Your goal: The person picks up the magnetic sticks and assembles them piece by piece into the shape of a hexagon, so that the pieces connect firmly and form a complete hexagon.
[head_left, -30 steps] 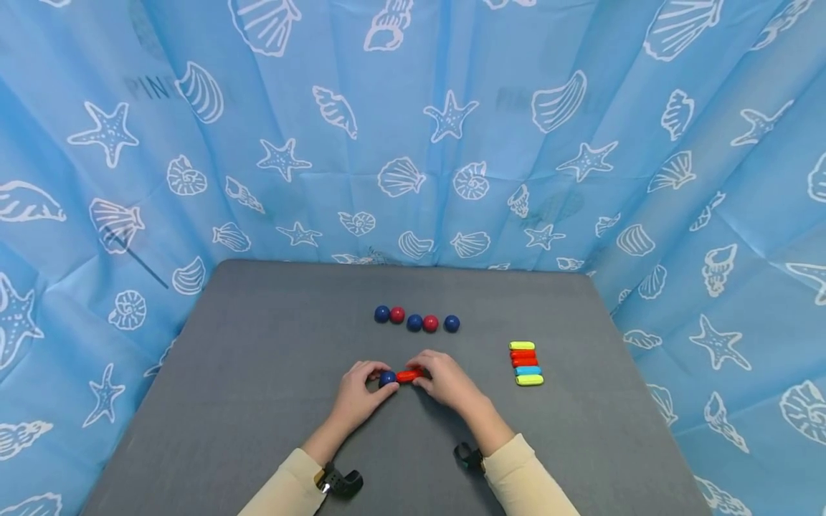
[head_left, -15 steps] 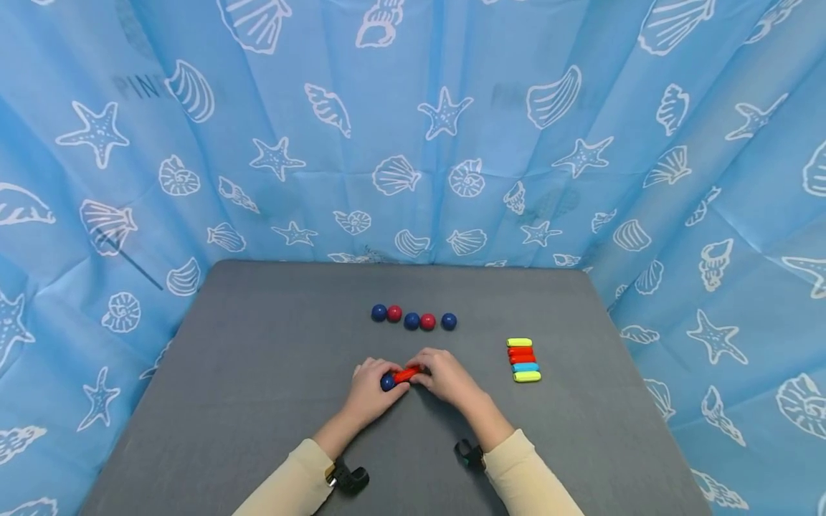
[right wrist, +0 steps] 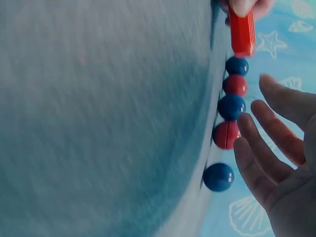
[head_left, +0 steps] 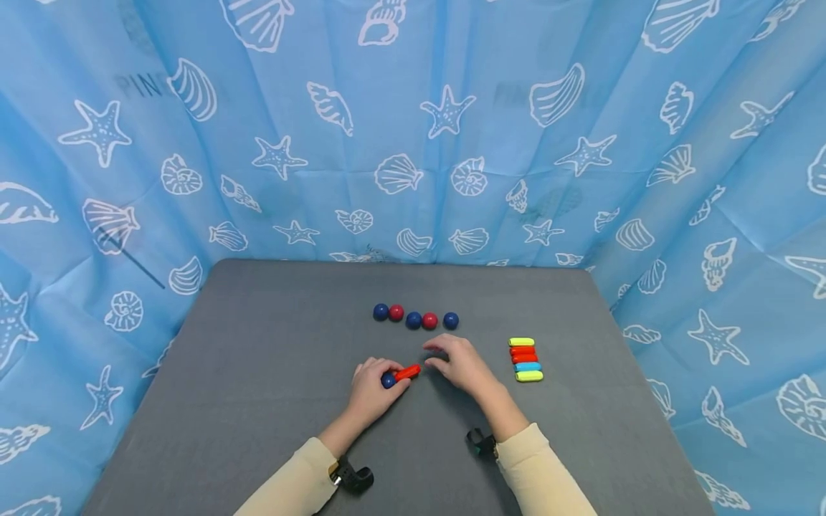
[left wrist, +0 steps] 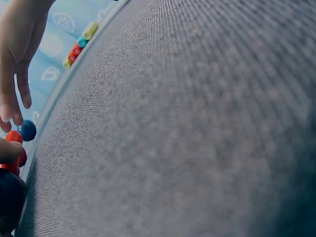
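Red rod [head_left: 408, 372] and blue ball [head_left: 388, 380] pinched in left hand [head_left: 373, 390], mid-surface.
Right hand [head_left: 462, 365] hovers just right, grip spread; bare grey surface [head_left: 258, 373] lies left and near.

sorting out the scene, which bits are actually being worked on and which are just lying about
In hand:
left hand
blue ball
red stick
right hand, open beside them

Lying about:
row of five balls
stack of sticks
grey table
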`<state>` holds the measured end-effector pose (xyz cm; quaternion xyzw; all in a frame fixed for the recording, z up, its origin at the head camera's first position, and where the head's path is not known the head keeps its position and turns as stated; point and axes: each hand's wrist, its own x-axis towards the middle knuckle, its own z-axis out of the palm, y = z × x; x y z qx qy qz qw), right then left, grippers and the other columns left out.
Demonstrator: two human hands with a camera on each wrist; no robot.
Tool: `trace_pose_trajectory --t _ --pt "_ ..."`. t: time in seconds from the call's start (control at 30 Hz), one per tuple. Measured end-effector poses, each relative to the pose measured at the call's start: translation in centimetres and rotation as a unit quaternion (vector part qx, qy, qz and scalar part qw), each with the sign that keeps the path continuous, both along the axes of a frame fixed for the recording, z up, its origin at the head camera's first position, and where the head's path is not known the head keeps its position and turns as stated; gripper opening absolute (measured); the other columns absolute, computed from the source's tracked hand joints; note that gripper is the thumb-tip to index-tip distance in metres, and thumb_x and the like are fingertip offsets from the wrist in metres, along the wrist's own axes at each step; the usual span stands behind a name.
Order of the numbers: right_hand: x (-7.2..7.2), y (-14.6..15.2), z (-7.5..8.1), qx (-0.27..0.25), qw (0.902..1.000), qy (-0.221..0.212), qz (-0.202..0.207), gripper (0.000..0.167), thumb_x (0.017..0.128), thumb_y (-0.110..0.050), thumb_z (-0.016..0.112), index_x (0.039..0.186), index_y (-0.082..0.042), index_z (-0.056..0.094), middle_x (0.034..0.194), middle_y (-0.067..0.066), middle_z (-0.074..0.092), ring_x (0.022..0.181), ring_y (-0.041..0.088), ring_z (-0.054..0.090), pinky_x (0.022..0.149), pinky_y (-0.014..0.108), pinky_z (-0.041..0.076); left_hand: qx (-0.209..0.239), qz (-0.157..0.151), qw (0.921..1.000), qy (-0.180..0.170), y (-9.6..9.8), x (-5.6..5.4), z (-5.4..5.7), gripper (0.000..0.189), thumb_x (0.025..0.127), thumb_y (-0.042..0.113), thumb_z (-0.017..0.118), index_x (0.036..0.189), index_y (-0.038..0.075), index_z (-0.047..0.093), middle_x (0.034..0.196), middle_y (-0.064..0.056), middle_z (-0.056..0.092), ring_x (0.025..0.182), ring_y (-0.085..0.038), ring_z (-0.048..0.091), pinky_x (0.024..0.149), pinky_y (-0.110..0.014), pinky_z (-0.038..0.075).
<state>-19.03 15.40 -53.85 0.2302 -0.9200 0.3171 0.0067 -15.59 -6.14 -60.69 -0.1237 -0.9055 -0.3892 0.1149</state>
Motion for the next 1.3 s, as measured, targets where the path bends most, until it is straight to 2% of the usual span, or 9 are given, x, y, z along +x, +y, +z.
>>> trace_pose_trajectory --t 0.13,0.37,0.47,0.6,0.7,0.9,1.07,1.17,1.3 --pt "-0.9 0.9 0.3 -0.016 0.9988 -0.008 -0.046 0.035 0.087 -0.014 0.08 0.12 -0.008 0.071 0.114 0.005 0.071 0.101 0.022 0.069 0.09 0.041 0.056 0.0 0.003 1.0 0.002 0.1 0.1 -0.1 0.022 0.083 0.036 0.082 0.097 0.02 0.075 0.089 0.007 0.07 0.083 -0.011 0.055 0.079 -0.034 0.04" --pt "-3.0 2.0 0.5 -0.015 0.9951 0.019 -0.096 0.037 0.085 -0.017 0.082 0.119 -0.005 0.072 0.115 0.013 0.071 0.103 0.03 0.067 0.093 0.046 0.054 -0.009 0.0 0.9998 0.019 0.0 0.0 -0.2 0.023 0.084 0.033 0.08 0.103 0.02 0.076 0.086 0.008 0.069 0.08 -0.01 0.053 0.076 -0.033 0.039" --pt "-3.8 2.4 0.4 -0.013 0.9923 0.007 -0.123 0.039 0.085 -0.016 0.082 0.121 -0.006 0.071 0.12 0.014 0.068 0.108 0.033 0.065 0.097 0.049 0.051 -0.011 -0.002 0.9998 0.015 0.0 0.1 -0.1 0.022 0.086 0.033 0.078 0.103 0.02 0.076 0.09 0.007 0.071 0.083 -0.011 0.055 0.077 -0.033 0.039" --pt "-4.6 2.5 -0.1 -0.002 0.9869 -0.02 -0.16 0.045 0.087 -0.016 0.081 0.129 -0.01 0.067 0.133 0.016 0.06 0.122 0.036 0.058 0.104 0.053 0.046 0.022 0.002 0.9997 0.007 0.0 0.2 0.0 0.02 0.087 0.029 0.078 0.103 0.017 0.076 0.093 0.005 0.068 0.085 -0.014 0.057 0.079 -0.035 0.041" --pt "-5.0 2.5 -0.5 0.002 0.9848 -0.036 -0.17 0.05 0.087 -0.015 0.08 0.133 -0.01 0.063 0.139 0.017 0.055 0.13 0.037 0.053 0.108 0.054 0.042 0.04 0.003 0.9991 0.013 0.0 0.2 0.1 0.02 0.087 0.026 0.078 0.103 0.015 0.076 0.092 0.003 0.067 0.084 -0.015 0.058 0.078 -0.035 0.042" --pt "-5.5 2.6 -1.4 -0.002 0.9837 -0.047 -0.173 0.047 0.088 -0.013 0.079 0.132 -0.008 0.065 0.138 0.019 0.059 0.13 0.039 0.054 0.109 0.054 0.04 0.018 0.002 0.9992 0.034 0.2 0.1 0.0 0.019 0.086 0.028 0.078 0.101 0.016 0.076 0.089 0.003 0.07 0.083 -0.014 0.059 0.077 -0.034 0.042" --pt "-5.5 2.8 -1.7 -0.005 0.9802 -0.057 -0.189 0.038 0.091 -0.013 0.076 0.128 -0.009 0.067 0.133 0.019 0.063 0.127 0.039 0.056 0.107 0.055 0.042 0.027 0.006 0.9994 0.023 0.3 0.2 0.0 0.018 0.086 0.026 0.079 0.1 0.016 0.076 0.09 0.002 0.071 0.083 -0.014 0.059 0.079 -0.036 0.043" --pt "-5.2 2.8 -1.9 -0.014 0.9798 -0.055 -0.192 0.04 0.09 -0.013 0.076 0.128 -0.007 0.066 0.129 0.019 0.066 0.121 0.037 0.061 0.104 0.054 0.045 0.03 0.008 0.9994 0.013 0.1 0.3 0.2 0.018 0.086 0.026 0.078 0.101 0.016 0.076 0.089 0.003 0.069 0.083 -0.013 0.058 0.079 -0.036 0.042" --pt "-4.6 2.8 -1.8 -0.046 0.978 -0.051 -0.197 0.042 0.089 -0.012 0.077 0.128 -0.005 0.066 0.122 0.019 0.069 0.109 0.033 0.068 0.096 0.048 0.052 0.016 0.009 0.9997 0.018 0.1 0.3 0.3 0.019 0.086 0.027 0.079 0.1 0.015 0.076 0.087 0.004 0.069 0.082 -0.013 0.058 0.078 -0.036 0.043"
